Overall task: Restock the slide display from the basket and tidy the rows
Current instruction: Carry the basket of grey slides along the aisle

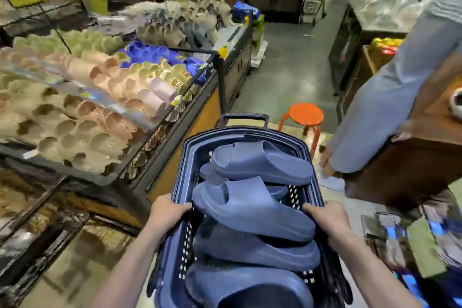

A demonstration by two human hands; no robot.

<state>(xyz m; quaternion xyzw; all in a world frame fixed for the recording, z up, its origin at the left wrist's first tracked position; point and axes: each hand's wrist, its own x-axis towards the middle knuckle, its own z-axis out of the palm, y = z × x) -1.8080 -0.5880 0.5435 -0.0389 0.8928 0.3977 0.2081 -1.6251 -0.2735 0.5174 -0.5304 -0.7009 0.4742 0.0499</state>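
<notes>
1. Slide display point(160, 144): tiered rack filling the left side, dark frame with a wire mesh front, running away up the aisle.
2. Displayed slides point(82, 107): packed in rows, toe openings facing out. Beige nearest, then pink and cream, a royal blue patch behind, pale green to the left, grey-brown at the far end (edges blurred, no count possible).
3. Second person point(390, 97): right side, in a light blue-grey garment, bent over beside a wooden surface point(412, 157); one hand hangs low near the floor.
4. Basket point(247, 131): navy plastic, perforated walls, bottom centre, in the aisle just right of the display. Its handle is at the far end.
5. Blue-grey slides point(252, 210): the stock, all in the basket, at least four lying crosswise and overlapping one another, heaped up to the rim.
6. Orange stool point(303, 115): round seat, on the floor just past the basket's far right corner.
7. Left hand point(165, 212): grasping the basket's left rim, thumb hooked over the inside edge.
8. Right hand point(327, 217): grasping the right rim, thumb lying inward beside a slide.
</notes>
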